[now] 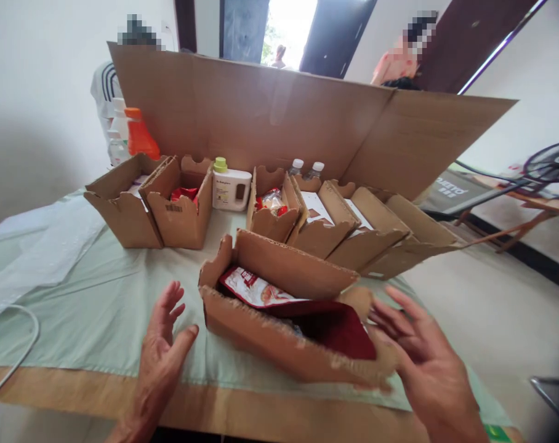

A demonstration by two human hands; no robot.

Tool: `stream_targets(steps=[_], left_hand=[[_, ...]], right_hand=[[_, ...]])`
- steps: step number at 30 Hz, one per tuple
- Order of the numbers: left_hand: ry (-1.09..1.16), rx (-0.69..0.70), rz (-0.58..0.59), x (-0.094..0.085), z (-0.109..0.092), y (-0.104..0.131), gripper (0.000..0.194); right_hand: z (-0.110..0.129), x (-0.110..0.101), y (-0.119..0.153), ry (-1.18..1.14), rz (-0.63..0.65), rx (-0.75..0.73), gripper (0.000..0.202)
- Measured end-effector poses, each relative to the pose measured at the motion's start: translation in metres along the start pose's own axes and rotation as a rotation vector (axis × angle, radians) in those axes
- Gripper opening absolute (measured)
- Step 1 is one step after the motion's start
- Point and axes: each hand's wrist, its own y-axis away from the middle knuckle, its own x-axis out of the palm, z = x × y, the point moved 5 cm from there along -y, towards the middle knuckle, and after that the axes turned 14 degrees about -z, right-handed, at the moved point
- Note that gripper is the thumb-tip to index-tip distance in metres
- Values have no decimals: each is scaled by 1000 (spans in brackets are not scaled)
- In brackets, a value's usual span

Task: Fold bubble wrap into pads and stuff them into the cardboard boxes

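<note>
In front of me a long open cardboard box (270,344) lies at an angle on the cloth. Inside it is a red and white printed pouch (256,289), with its dark red part towards the right end. My right hand (427,357) is at the box's right end, fingers over the end wall; this part is blurred by motion. To the left of the box, apart from it, my left hand (164,344) is held up with its fingers spread and nothing in it.
Behind stand several cardboard bins (178,215), some with packets inside. A white jug with a green cap (231,187) stands between them. An orange bottle (140,135) is at the back left. A tall cardboard panel (242,104) rises behind. Plastic wrap (44,246) lies left.
</note>
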Motion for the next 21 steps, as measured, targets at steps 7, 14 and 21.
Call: stream_targets(steps=[7,14,21], left_hand=[[-134,-31,205,24,33,36,61],[-40,102,388,111,2,10,72],[-164,95,289,102,17,9,79]], right_hand=[[-30,15,78,238,367,185,55],[-36,63,3,190,64,143,51],[-79,77,-3,356,114,178,46]])
